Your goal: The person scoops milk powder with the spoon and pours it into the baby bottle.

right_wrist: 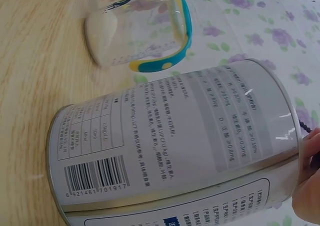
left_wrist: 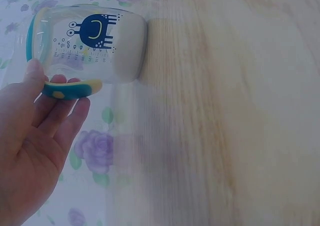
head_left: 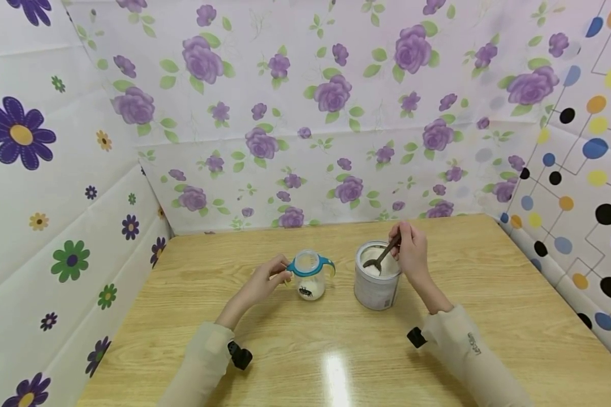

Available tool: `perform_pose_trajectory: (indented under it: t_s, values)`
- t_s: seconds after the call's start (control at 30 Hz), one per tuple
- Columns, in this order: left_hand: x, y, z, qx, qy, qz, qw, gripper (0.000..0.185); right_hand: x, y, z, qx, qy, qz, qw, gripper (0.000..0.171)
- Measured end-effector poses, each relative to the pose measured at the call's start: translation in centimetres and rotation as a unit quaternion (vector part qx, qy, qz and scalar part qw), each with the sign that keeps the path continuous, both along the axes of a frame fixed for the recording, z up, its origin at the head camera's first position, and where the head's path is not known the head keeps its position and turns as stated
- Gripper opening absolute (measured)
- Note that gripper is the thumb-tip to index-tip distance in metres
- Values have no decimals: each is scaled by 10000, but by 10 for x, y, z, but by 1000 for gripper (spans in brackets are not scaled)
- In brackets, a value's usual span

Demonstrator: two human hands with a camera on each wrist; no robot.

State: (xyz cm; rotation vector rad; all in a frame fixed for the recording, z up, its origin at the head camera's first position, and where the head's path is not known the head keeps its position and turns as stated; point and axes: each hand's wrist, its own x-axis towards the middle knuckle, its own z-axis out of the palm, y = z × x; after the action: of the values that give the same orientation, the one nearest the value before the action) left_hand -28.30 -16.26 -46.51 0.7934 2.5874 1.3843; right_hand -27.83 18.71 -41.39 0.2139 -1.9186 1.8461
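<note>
A clear baby bottle (head_left: 302, 278) with blue-and-yellow handles stands upright on the wooden table, white powder at its bottom and its top uncapped. My left hand (head_left: 261, 284) holds the handle (left_wrist: 72, 90) on its left side between thumb and fingers. To the bottle's right is a silver-grey powder tin (head_left: 374, 291), open at the top. With my right hand (head_left: 412, 255) I grip a dark brown spoon (head_left: 388, 249) by the upper handle, its bowl inside the tin at the white powder (head_left: 372, 270). In the right wrist view the tin hides most of that hand.
The wooden table (head_left: 305, 345) stretches around both containers. Behind it hangs a cloth with purple roses (head_left: 285, 141). A flower-patterned cloth (head_left: 81, 226) borders the left side, and a dotted one (head_left: 580, 198) the right.
</note>
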Motion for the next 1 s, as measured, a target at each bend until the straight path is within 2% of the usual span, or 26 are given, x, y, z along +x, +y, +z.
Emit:
perform_pose_trajectory:
  t_s: [0.13,0.33,0.67,0.83,1.0]
  values:
    - [0,0,0,6,26,1,10000,7,-7,4,-4,-173,-299,-171,9993,46]
    - [-1,-1,-2,-9,54,0,10000,7,-12,11,-6,-840,-785,-81,9933,41]
    - [0,0,1,89,180,-49,9998,9,-15,20,1,-1581,-1070,-59,9816,36]
    - [-1,0,-1,98,194,-107,9997,9,-16,23,2,-2072,-1283,112,9698,34]
    - [-2,-1,-3,84,33,-81,9999,8,-15,25,4,-2518,-1484,377,9556,34]
